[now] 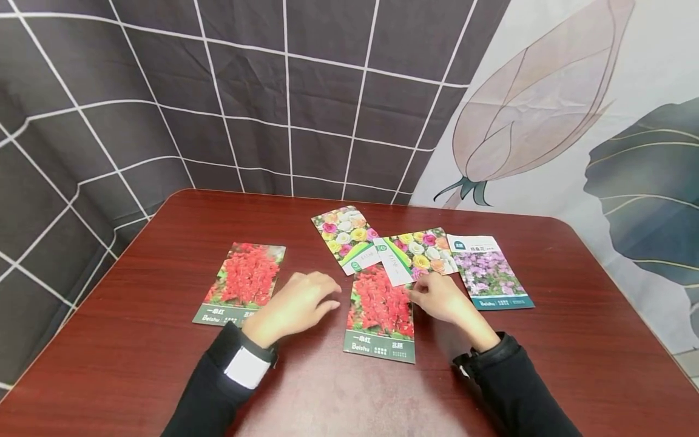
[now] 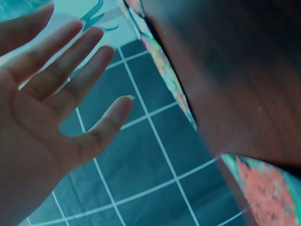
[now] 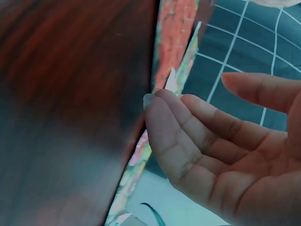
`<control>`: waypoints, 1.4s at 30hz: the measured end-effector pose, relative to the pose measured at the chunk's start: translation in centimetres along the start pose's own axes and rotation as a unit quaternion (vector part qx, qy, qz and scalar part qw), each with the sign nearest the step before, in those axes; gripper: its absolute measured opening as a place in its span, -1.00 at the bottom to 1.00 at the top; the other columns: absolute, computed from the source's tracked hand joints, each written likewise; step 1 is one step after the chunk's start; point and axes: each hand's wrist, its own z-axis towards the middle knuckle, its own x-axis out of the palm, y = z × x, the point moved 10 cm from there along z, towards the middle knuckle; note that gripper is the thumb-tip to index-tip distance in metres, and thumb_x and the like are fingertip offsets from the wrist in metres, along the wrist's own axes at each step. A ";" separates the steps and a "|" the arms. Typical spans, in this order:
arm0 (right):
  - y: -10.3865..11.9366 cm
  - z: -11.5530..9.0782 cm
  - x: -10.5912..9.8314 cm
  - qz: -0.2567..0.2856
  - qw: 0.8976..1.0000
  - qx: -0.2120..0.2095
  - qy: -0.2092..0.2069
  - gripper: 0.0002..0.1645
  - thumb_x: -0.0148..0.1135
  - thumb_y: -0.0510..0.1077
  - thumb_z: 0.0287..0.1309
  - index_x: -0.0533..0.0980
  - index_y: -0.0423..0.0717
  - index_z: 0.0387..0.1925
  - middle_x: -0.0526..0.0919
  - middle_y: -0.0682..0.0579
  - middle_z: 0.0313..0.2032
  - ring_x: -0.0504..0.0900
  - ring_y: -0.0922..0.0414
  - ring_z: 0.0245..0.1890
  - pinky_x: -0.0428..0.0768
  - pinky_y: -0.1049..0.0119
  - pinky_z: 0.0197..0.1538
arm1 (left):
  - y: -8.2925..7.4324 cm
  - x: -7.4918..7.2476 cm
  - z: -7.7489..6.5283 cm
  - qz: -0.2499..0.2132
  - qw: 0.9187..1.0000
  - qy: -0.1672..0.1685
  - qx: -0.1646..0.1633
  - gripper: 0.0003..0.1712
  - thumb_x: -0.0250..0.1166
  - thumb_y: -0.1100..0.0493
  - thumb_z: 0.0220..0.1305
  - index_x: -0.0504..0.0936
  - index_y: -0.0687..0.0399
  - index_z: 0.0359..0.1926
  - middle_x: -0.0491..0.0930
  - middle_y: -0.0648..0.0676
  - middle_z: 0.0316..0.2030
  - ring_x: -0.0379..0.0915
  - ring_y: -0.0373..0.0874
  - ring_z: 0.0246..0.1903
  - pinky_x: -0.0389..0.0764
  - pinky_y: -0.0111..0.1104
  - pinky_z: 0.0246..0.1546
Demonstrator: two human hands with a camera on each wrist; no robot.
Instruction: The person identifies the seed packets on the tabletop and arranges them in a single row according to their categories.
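My left hand (image 1: 300, 303) hovers over the table between two red-flower seed packets. Its fingers are spread and hold nothing, as the open palm (image 2: 33, 127) in the left wrist view shows. The left red packet (image 1: 248, 273) lies beside it, one corner behind the hand. My right hand (image 1: 439, 297) is at the right edge of the middle red packet (image 1: 379, 303), just below a rose seed packet (image 1: 420, 249) that overlaps that packet's top. In the right wrist view its fingers (image 3: 174, 127) bend loosely near the packets, with the thumb apart and nothing between.
A second rose packet (image 1: 344, 233) lies tilted behind, its lower corner meeting the first one. To the right is a purple-flower packet (image 1: 486, 273). The reddish-brown table (image 1: 164, 261) ends at a dark gridded curtain (image 1: 246, 91) and a pale flower-printed cloth (image 1: 546, 109).
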 end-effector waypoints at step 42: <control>-3.7 -0.9 3.0 0.358 0.922 0.137 0.058 -0.78 -0.05 -0.49 0.22 0.43 -0.61 -0.15 0.57 -0.11 -0.47 0.62 0.15 -0.59 0.67 0.23 -0.39 | -1.5 5.4 -1.2 -0.073 0.970 0.228 -0.034 -0.50 0.21 0.20 0.34 0.46 0.06 0.29 0.26 0.05 0.38 0.07 -0.08 0.41 -0.03 0.21 0.30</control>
